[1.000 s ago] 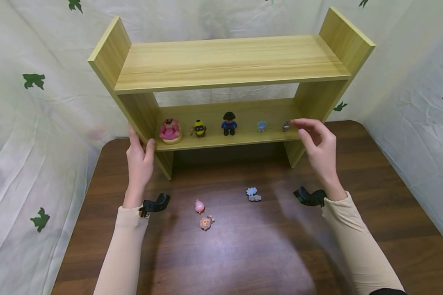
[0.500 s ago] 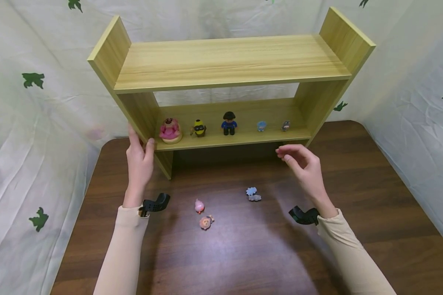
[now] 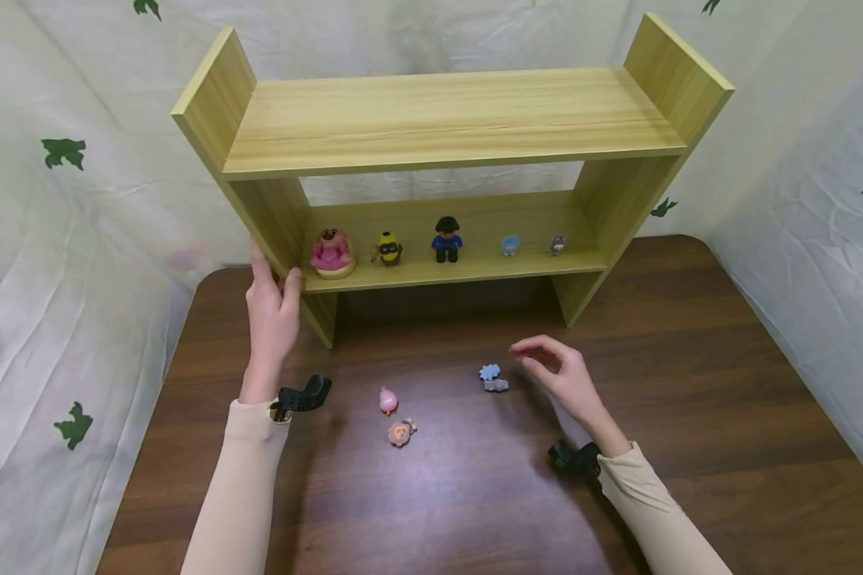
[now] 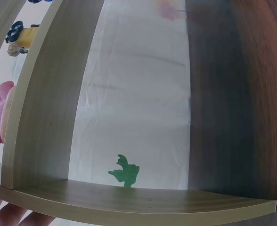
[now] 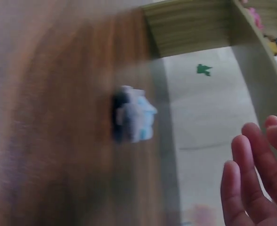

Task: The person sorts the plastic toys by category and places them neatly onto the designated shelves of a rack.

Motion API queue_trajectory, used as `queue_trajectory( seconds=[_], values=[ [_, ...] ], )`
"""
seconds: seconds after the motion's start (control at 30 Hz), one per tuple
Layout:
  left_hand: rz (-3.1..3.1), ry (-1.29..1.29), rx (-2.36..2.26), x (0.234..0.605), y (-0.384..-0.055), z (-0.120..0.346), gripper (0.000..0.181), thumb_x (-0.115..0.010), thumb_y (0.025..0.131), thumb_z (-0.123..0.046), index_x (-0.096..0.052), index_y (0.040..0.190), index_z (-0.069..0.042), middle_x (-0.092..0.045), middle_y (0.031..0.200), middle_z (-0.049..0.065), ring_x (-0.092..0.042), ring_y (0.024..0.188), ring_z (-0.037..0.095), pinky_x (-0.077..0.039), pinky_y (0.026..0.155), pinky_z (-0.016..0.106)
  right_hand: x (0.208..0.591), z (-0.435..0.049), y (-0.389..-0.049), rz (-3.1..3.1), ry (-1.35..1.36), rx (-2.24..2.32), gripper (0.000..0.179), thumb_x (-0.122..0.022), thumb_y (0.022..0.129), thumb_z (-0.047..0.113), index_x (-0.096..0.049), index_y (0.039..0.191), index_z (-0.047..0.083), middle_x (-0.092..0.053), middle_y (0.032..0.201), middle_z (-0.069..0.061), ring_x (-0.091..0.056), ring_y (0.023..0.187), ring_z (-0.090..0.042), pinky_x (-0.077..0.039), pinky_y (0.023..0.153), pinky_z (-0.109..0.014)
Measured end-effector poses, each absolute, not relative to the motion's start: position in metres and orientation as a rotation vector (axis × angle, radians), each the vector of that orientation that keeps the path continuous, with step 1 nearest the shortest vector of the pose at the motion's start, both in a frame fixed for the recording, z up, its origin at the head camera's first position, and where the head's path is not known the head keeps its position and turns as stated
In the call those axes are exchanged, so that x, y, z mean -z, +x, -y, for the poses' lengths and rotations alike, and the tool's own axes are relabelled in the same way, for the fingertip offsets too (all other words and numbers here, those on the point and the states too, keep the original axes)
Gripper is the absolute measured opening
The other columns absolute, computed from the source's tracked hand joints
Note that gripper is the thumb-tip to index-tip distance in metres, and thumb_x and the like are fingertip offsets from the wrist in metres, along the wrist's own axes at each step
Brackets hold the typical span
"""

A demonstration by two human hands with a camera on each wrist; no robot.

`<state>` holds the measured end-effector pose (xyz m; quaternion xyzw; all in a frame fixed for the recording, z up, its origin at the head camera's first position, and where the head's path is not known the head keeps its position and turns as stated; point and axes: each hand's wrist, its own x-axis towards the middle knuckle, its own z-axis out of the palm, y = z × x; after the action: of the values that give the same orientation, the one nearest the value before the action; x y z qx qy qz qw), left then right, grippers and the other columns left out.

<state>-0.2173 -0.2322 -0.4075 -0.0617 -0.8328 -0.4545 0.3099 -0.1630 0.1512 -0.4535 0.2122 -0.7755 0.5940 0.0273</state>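
Observation:
My left hand [image 3: 271,323] grips the left side panel of a light wooden shelf [image 3: 446,120], thumb in front and fingers at the panel's outer side. In the left wrist view, fingertips [image 4: 9,215] show at the panel's edge. Above the table, just right of a small light-blue figurine [image 3: 490,372] and a grey figurine [image 3: 496,385], is my right hand [image 3: 557,374]. Its fingers are loosely bent and hold nothing. Both figurines lie close together, blurred in the right wrist view. Further left lie a pink figurine [image 3: 388,401] and an orange lion-like figurine [image 3: 399,433].
On the middle board stand a pink bear [image 3: 332,254], a yellow goggled figurine [image 3: 387,250], a doll in blue [image 3: 447,239], a light-blue figurine [image 3: 509,245] and a grey figurine [image 3: 557,244]. A pale curtain [image 3: 65,263] with green leaves surrounds the brown table [image 3: 726,383].
My right hand has left the grey figurine on the shelf's right end and come down and left to the pair on the table. My left hand stays at the panel.

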Motion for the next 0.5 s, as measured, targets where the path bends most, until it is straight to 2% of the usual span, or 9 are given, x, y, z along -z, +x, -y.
queue_trajectory(
  seconds=[0.17,0.37,0.5],
  values=[
    [2.203,-0.159,1.203,0.408,-0.217,0.232,0.066,-0.047,0.096,-0.004,-0.014,0.153,-0.009,-0.05,0.129,0.028,-0.052,0.112,0.038,-0.042,0.087,0.055,0.463,-0.148,-0.16,2.557,0.647,-1.822,0.02,-0.059,0.086,-0.012,-0.064,0.105,-0.01,-0.064,0.103,-0.027,-0.059,0.096,-0.045,-0.048,0.082,-0.041],
    [2.2,-0.165,1.21,0.408,-0.218,0.232,0.066,-0.047,0.097,-0.004,-0.013,0.153,-0.009,-0.05,0.131,0.027,-0.052,0.113,0.038,-0.042,0.087,0.056,0.474,-0.144,-0.16,2.67,0.678,-1.81,0.024,-0.061,0.082,-0.015,-0.064,0.106,-0.011,-0.064,0.105,-0.026,-0.061,0.091,-0.042,-0.05,0.079,-0.038],
    [2.201,-0.165,1.206,0.408,-0.218,0.232,0.065,-0.047,0.097,-0.004,-0.014,0.153,-0.008,-0.05,0.13,0.028,-0.052,0.113,0.038,-0.042,0.087,0.056,0.495,-0.146,-0.166,2.725,0.677,-1.73,0.025,-0.063,0.083,-0.012,-0.066,0.107,-0.006,-0.064,0.109,-0.021,-0.061,0.093,-0.037,-0.05,0.08,-0.04]
  ],
)
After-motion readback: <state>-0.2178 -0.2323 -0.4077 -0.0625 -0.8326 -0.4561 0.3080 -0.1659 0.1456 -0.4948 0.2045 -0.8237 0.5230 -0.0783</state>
